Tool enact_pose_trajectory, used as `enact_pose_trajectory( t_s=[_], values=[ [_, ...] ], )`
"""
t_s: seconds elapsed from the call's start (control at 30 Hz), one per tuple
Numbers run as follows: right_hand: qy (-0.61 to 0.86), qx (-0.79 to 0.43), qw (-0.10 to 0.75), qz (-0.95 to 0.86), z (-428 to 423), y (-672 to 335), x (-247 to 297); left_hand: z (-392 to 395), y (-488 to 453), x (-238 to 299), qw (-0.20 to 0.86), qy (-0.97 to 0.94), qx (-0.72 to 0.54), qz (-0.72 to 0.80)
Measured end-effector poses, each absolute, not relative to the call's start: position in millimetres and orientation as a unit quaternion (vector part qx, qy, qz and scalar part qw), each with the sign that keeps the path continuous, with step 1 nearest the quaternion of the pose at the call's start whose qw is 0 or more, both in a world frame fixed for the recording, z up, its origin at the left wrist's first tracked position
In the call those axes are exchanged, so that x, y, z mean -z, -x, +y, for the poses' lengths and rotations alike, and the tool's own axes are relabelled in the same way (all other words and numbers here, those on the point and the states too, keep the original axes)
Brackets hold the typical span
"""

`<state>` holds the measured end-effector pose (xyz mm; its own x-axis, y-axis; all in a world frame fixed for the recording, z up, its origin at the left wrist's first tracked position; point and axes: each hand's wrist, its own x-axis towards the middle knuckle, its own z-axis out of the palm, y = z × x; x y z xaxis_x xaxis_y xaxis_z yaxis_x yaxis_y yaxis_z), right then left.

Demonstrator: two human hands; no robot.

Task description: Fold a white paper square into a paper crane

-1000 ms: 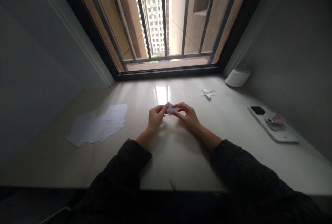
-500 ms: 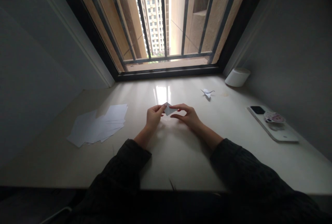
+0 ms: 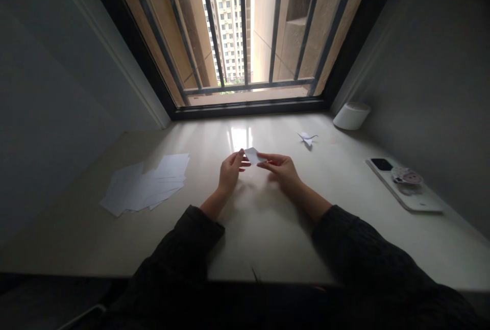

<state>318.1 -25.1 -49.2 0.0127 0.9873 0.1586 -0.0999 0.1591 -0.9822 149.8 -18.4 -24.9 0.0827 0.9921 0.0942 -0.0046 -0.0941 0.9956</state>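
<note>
A small folded piece of white paper [image 3: 253, 155], roughly diamond-shaped, is held up above the pale tabletop. My right hand [image 3: 281, 168] pinches its right corner between thumb and fingers. At the paper's left corner is my left hand [image 3: 229, 171], its thumb raised and its fingers apart. Those fingertips come close to the paper's lower left edge; whether they touch it is hard to see. Beyond my right hand a folded white paper crane [image 3: 307, 139] rests on the surface.
Several overlapping white paper sheets [image 3: 143, 187] lie on the left. A phone [image 3: 406, 192] with a decorated grip on its back lies at the right, and a white cylindrical object [image 3: 351, 116] stands in the back right corner. A barred window [image 3: 245, 110] rises behind the tabletop [image 3: 260, 248].
The folded paper has turned and moved slightly right. My right fingers have closed on its right corner, while my left thumb has come off its face.
</note>
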Motion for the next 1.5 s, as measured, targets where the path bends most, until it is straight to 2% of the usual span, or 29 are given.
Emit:
enact_pose_trajectory(
  t_s=[0.13,0.33,0.57,0.9,1.17,1.4,1.5],
  values=[
    [0.43,-0.494,0.594,-0.467,-23.9,-317.2,48.7,-26.5,-151.4,18.3,0.43,-0.622,-0.515,0.404],
    [0.424,-0.503,0.596,-0.461,-26.2,-315.9,45.5,-33.5,-153.6,13.8,0.335,-0.687,-0.505,0.4],
    [0.433,-0.517,0.579,-0.459,-32.8,-311.3,36.4,-28.0,-152.2,19.5,0.327,-0.651,-0.534,0.43],
    [0.443,-0.495,0.602,-0.444,-33.2,-308.3,38.4,-34.8,-157.6,19.7,0.285,-0.627,-0.569,0.449],
    [0.448,-0.488,0.611,-0.433,-34.2,-307.9,35.8,-30.4,-156.3,22.2,0.319,-0.612,-0.575,0.438],
    [0.451,-0.477,0.623,-0.425,-35.5,-306.4,34.0,-26.4,-163.3,30.2,0.448,-0.515,-0.606,0.409],
    [0.442,-0.476,0.633,-0.421,-35.0,-304.9,35.0,-27.1,-166.2,29.9,0.467,-0.48,-0.611,0.421]
  ],
)
